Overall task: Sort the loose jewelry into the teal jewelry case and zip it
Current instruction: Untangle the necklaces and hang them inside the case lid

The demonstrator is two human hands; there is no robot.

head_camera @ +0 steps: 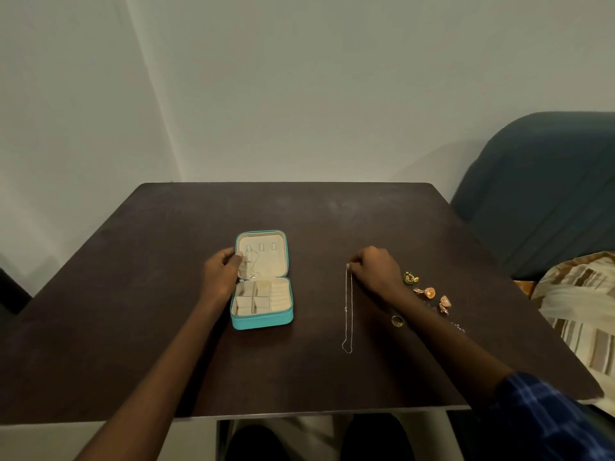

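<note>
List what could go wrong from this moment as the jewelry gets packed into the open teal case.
1. The thin silver chain, pinched at its top end by the right hand, trails along the dark table; it could knot when lifted.
2. The right forearm lies right beside the gold ring and gold earrings; a sweep might scatter them.
3. The left hand holds the lid of the open teal zip case; letting go might let it drop.

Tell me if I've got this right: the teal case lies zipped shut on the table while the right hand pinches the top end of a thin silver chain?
Not quite. In the head view the teal case lies open, its cream compartments showing. The rest holds: the right hand pinches the top end of the thin silver chain on the table.
</note>
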